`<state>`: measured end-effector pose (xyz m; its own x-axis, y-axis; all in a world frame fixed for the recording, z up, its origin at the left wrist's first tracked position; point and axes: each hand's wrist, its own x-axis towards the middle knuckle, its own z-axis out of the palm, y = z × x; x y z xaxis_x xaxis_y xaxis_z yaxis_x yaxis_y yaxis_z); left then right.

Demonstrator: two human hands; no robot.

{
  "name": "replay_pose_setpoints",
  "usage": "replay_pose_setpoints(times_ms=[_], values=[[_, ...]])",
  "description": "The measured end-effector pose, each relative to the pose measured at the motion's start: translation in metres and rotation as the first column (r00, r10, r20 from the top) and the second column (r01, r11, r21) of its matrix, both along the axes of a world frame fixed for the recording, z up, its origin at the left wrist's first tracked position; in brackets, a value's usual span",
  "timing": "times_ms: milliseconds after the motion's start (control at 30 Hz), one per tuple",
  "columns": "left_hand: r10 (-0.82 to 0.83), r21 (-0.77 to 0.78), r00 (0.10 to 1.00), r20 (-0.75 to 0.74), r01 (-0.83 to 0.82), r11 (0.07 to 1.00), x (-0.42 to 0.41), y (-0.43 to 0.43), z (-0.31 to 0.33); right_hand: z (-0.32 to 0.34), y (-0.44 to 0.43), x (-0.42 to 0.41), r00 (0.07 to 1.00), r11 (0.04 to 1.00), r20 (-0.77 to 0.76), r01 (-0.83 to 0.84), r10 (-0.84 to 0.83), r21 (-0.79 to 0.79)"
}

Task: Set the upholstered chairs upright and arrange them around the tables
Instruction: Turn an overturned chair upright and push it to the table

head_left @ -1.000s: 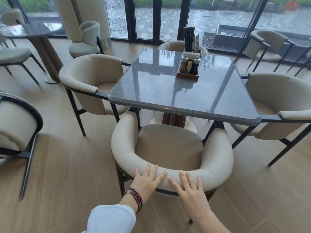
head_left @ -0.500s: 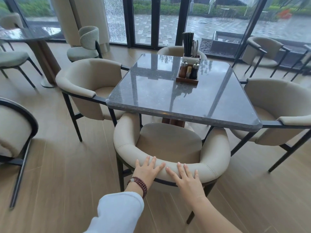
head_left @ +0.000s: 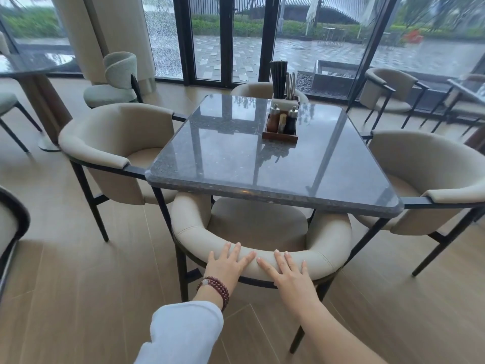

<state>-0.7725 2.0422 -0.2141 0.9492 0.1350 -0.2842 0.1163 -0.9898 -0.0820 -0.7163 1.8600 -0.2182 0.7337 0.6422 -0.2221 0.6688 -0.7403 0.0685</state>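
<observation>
The fingers (head_left: 237, 252) of the left hand (head_left: 225, 264) and those of the right hand (head_left: 291, 274) lie flat and spread on the padded backrest of the near beige upholstered chair (head_left: 262, 229), pressing, not gripping. That chair stands upright, its seat tucked under the dark stone counter (head_left: 262, 153). Matching chairs stand at the counter's left (head_left: 115, 145), right (head_left: 430, 174) and far (head_left: 252, 90) sides. A wooden condiment caddy (head_left: 280, 127) sits on the counter.

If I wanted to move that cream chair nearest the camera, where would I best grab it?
Probably by the padded curved backrest, from behind: its front is tucked under the table. The left hand and right hand rest flat there, side by side.
</observation>
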Motion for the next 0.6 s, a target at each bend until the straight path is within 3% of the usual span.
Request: replay_pose_setpoints(times_ms=[200, 333, 400, 433, 467, 500, 533, 567, 600], values=[[0.020, -0.043, 1.000, 0.022, -0.019, 0.999, 0.003, -0.002, -0.005, -0.005, -0.004, 0.002, 1.000, 1.000, 0.026, -0.015, 0.014, 0.016], [0.052, -0.107, 0.999, 0.004, -0.051, 0.993, 0.001, -0.007, 0.007, 0.006, -0.004, 0.001, 0.999, 0.999, -0.048, 0.013, -0.011, 0.039], [0.204, -0.264, 0.971, 0.128, -0.165, 0.950, -0.006, -0.017, 0.013, 0.010, -0.005, -0.006, 0.985, 0.969, -0.107, 0.151, -0.132, 0.198], [0.382, -0.415, 0.894, 0.234, -0.263, 0.871, -0.009, -0.024, 0.014, 0.012, -0.009, -0.010, 0.954, 0.895, -0.161, 0.292, -0.251, 0.337], [0.606, -0.594, 0.741, 0.288, -0.358, 0.720, -0.012, -0.033, 0.015, 0.014, -0.014, -0.013, 0.883, 0.747, -0.256, 0.470, -0.394, 0.471], [0.812, -0.762, 0.541, 0.218, -0.426, 0.488, -0.013, -0.041, 0.016, 0.017, -0.019, -0.014, 0.759, 0.531, -0.399, 0.647, -0.514, 0.546], [0.941, -0.881, 0.339, 0.008, -0.443, 0.167, -0.011, -0.048, 0.018, 0.020, -0.024, -0.013, 0.598, 0.297, -0.565, 0.790, -0.568, 0.537], [0.940, -0.901, 0.195, -0.280, -0.391, -0.187, -0.008, -0.056, 0.019, 0.022, -0.028, -0.010, 0.428, 0.087, -0.722, 0.884, -0.544, 0.459], [0.830, -0.827, 0.159, -0.535, -0.302, -0.475, -0.003, -0.065, 0.018, 0.023, -0.031, -0.006, 0.282, -0.081, -0.846, 0.932, -0.453, 0.354]])
